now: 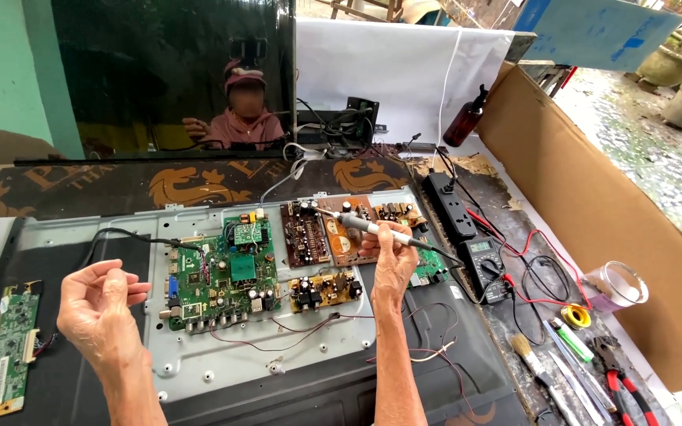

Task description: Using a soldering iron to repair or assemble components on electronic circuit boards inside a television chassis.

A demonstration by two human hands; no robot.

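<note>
Over the brown circuit board (339, 233), the right hand (392, 264) pinches a thin grey soldering iron (372, 228) by its handle, tip down on the board. It looks light and stiff, best held at the handle, away from the metal tip. Left hand (98, 309) floats loosely curled and empty beside the green circuit board (226, 276), and a black meter (485, 267) sits on the bench (507, 347).

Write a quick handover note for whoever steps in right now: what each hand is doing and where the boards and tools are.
Right hand holds the soldering iron, tip over the brown board.
Left hand is empty, raised half open, beside the green main board.
Small yellow board lies below the brown one, all on the grey metal panel.
Multimeter, solder roll and brush lie to the right.
Whether any joint is finished cannot be told.
</note>
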